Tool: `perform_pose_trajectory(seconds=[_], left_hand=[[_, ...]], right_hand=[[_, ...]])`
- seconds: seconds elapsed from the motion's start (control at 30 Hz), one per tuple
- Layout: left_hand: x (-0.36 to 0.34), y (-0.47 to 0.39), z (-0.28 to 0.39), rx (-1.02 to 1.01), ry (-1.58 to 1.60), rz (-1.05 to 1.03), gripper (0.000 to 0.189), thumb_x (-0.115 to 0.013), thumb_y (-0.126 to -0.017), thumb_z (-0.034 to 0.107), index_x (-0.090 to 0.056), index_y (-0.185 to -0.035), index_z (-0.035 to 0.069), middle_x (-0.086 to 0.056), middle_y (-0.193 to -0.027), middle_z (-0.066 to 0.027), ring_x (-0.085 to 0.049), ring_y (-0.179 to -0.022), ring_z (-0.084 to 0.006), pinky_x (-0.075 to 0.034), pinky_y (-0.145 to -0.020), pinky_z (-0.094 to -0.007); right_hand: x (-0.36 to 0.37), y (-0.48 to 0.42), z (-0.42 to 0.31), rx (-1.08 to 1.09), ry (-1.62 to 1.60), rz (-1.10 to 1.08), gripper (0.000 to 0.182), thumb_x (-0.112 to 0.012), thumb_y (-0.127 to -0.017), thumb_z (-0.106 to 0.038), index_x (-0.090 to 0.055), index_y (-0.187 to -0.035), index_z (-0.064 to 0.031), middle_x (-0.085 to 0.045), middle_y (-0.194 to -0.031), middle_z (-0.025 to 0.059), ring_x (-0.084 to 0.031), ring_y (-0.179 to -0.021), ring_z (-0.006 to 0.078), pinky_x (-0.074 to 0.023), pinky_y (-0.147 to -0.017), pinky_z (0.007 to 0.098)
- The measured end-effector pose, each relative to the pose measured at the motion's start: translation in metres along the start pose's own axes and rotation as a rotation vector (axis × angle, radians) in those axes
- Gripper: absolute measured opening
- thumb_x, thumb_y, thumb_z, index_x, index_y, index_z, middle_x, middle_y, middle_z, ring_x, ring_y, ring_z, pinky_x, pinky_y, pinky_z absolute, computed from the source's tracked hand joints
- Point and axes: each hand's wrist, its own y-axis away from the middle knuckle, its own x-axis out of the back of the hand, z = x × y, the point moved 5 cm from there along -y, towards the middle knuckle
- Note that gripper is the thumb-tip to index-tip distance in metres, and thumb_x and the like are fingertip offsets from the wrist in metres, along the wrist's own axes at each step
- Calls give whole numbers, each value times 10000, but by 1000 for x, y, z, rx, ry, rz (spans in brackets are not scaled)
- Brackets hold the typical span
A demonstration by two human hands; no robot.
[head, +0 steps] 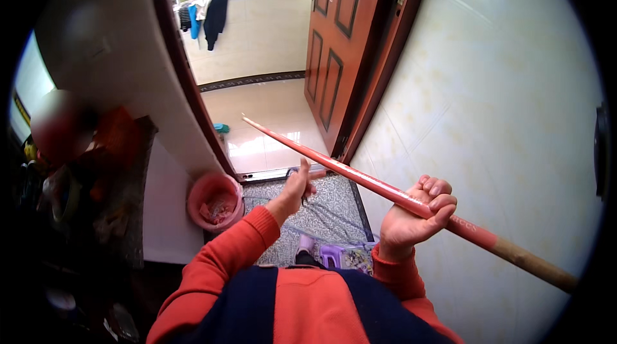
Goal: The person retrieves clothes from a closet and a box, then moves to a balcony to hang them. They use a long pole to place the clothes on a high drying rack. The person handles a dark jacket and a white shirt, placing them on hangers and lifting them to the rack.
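Observation:
A long pole with a red covering and a bare wooden end slants across the view, its thin tip over the doorway floor and its thick end at the lower right. My right hand is closed around the red part near the wooden end. My left hand is left of the pole's middle, below it, with its fingers apart and nothing seen in it. A thin dark loop lies around or behind the left fingers; whether it touches them I cannot tell.
A pink bucket with rubbish stands left by the door frame. The brown door stands open. A purple plastic item is near my foot. At left is a cluttered counter; clothes hang over the outer wall. A tiled wall is at right.

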Motion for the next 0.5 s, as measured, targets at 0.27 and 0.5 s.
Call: perform_pose_trajectory(seconds=[0.27, 0.5], left_hand=[[52, -177, 115, -129, 501, 102, 217, -537, -954, 292, -518, -980, 76, -621, -837, -83, -364, -493, -59, -308, -431, -202], [108, -297, 238, -419, 76, 181, 182, -502, -971, 267, -466, -943, 92, -583, -740, -23, -434, -565, -43, -330, -473, -202]], right_hand=[[36, 27, 178, -680, -133, 113, 281, -448, -978, -323, -421, -779, -125, -471, -858, 22, -484, -894, 174, -405, -903, 368], [38, 106, 350, -1878, -99, 152, 283, -556, -941, -339, -581, -964, -58, -628, -869, 47, -619, -818, 175, -531, -770, 369]])
